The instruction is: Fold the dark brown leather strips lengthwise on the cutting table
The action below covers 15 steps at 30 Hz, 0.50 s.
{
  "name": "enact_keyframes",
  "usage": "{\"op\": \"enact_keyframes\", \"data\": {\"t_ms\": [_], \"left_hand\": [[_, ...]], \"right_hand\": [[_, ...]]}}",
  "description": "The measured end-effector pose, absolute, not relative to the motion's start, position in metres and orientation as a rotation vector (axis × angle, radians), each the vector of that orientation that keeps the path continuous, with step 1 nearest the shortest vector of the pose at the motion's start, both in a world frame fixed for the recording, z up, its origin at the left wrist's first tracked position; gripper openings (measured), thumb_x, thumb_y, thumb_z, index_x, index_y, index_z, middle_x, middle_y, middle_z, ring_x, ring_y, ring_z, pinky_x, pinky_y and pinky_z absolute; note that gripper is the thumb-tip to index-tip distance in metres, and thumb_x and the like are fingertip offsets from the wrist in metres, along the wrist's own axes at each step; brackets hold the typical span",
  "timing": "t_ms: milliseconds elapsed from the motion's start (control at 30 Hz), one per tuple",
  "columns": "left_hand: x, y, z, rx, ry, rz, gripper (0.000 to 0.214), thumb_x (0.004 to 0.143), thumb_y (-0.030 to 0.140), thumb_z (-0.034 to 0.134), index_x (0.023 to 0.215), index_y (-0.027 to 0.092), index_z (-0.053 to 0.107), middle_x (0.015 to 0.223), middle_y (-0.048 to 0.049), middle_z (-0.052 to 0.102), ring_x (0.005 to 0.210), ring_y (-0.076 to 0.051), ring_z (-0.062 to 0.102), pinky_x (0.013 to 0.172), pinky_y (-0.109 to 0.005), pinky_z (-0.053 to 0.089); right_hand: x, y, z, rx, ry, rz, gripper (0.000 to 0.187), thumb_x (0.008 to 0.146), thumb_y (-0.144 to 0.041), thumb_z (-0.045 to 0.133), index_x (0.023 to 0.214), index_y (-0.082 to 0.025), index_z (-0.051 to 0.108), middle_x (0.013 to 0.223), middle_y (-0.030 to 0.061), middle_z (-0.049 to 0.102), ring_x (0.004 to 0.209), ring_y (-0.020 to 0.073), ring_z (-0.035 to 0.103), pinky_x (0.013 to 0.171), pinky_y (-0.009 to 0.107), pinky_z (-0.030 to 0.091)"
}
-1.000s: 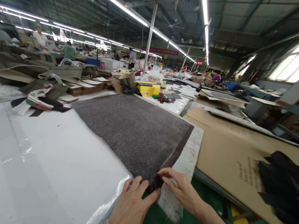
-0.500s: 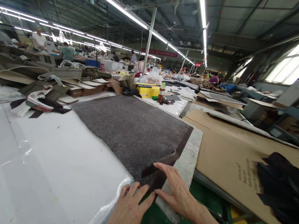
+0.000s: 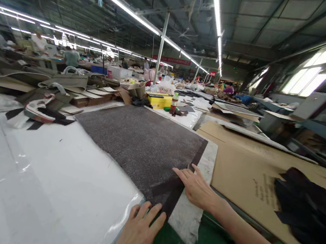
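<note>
Left hand [image 3: 138,231]: opened, fingers spread, fingertips laid at the near corner of the dark sheet [image 3: 143,141].
Right hand [image 3: 198,188]: opened, held over the dark strip [image 3: 172,201], which is partly hidden by it.
Sheet: spread flat on a pale board [image 3: 186,220].
Left side: bordered by white sheeting [image 3: 56,187].
Right side: bordered by cardboard [image 3: 234,164], topped with black cloth [image 3: 312,207].
Far edge: backed by 1 yellow box [image 3: 159,102] and 1 bottle [image 3: 174,105].
Strip's fold: raised 0.5 s ago, now flattened; right hand shifted farther along.
</note>
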State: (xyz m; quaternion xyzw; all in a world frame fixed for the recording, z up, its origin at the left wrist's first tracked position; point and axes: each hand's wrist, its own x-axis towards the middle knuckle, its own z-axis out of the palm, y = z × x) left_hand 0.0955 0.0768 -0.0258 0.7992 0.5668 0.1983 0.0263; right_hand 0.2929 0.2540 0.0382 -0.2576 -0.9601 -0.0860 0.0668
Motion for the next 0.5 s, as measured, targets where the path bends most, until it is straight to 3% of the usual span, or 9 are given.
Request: {"op": "enact_keyframes", "data": {"t_ms": [200, 333, 500], "left_hand": [[0.096, 0.079, -0.027, 2.482, 1.756, 0.611, 0.062, 0.08, 0.003, 0.04, 0.136, 0.028, 0.043, 0.145, 0.0007, 0.042, 0.123, -0.03, 0.038, 0.097, -0.048, 0.031], [0.096, 0.079, -0.028, 2.507, 1.772, 0.615, 0.064, 0.078, 0.002, 0.04, 0.136, 0.028, 0.043, 0.144, 0.0008, 0.043, 0.121, -0.03, 0.04, 0.095, -0.047, 0.032], [0.095, 0.081, -0.036, 2.592, 1.789, 0.625, 0.068, 0.071, 0.004, 0.047, 0.136, 0.026, 0.044, 0.142, -0.0009, 0.046, 0.118, -0.03, 0.043, 0.093, -0.045, 0.035]], "right_hand": [[0.293, 0.266, 0.046, -0.706, -2.891, -0.253, 0.067, 0.066, -0.001, 0.045, 0.131, -0.017, 0.047, 0.102, 0.0086, 0.054, 0.102, 0.0234, 0.048, 0.109, 0.052, 0.007], [0.294, 0.268, 0.044, -0.742, -2.788, -0.147, 0.049, 0.063, -0.005, 0.047, 0.109, -0.016, 0.057, 0.095, 0.0074, 0.054, 0.097, 0.0234, 0.048, 0.107, 0.049, 0.015], [0.296, 0.269, 0.036, -0.881, -2.514, 0.054, 0.023, 0.068, -0.009, 0.046, 0.087, -0.019, 0.054, 0.085, 0.0029, 0.055, 0.086, 0.0201, 0.05, 0.099, 0.044, 0.029]]}}
